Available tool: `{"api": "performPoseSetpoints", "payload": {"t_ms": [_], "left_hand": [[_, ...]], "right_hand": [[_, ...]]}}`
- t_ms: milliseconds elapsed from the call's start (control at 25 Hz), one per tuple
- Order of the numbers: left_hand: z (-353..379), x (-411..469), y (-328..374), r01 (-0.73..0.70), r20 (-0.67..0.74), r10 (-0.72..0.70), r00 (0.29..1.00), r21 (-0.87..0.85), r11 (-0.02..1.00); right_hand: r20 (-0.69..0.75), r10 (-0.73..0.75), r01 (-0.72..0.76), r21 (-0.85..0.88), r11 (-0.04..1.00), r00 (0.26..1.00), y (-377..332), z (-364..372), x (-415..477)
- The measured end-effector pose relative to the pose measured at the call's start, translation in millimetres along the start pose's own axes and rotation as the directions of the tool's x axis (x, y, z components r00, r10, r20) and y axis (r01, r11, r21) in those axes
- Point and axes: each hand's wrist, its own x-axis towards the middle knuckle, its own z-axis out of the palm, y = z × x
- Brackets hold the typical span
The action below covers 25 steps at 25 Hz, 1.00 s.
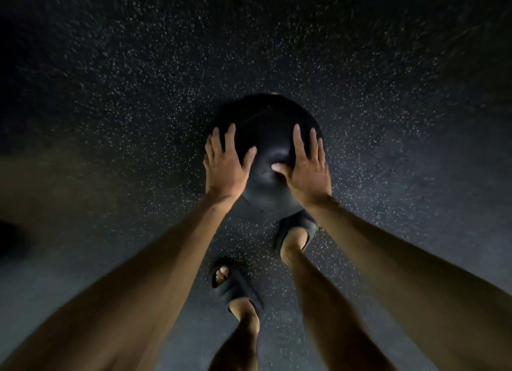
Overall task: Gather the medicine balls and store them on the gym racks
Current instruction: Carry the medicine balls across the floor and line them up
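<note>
Black medicine ball point(266, 137) sits mid-frame over dark speckled gym floor point(110, 79), can't tell if it's touching floor or lifted. Left hand point(225, 165) flat on its left side, right hand point(306, 168) on right side, fingers spread, both pressed on ball. Two feet in black slides point(235, 286) just below ball, right one closest.

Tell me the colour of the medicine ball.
Black, matte; the medicine ball shows in the head view, held between both hands.
</note>
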Motion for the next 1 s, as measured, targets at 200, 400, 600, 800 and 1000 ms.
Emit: {"api": "performPoseSetpoints", "payload": {"t_ms": [200,400,600,800,1000], "left_hand": [[-4.3,20.3,24.1,-0.118,0.142,0.105,0.984,0.086,0.989],[-32.5,135.8,85.0,0.057,0.19,-0.077,0.979,0.108,0.992],[-47.4,191.2,100.1,0.124,-0.04,-0.121,0.992,0.063,0.99],[-65.7,215.8,73.8,-0.185,0.064,0.179,0.982,0.1,0.978],[-106.1,308.9,84.3,-0.231,0.168,0.209,0.963,0.127,0.965]], "right_hand": [[0.002,0.199,-0.198,0.116,0.973,0.98,-12.9,-59.2,111.6],[-0.043,-0.133,0.131,-0.049,0.99,0.99,-2.9,-77.5,100.2],[-0.019,-0.135,0.133,-0.081,0.988,0.991,-19.0,-79.4,130.0],[-0.014,-0.012,0.011,-0.067,0.998,1.0,-77.4,-112.5,236.5],[-0.028,0.23,-0.227,0.084,0.97,0.973,-147.2,-160.9,361.4]]}}
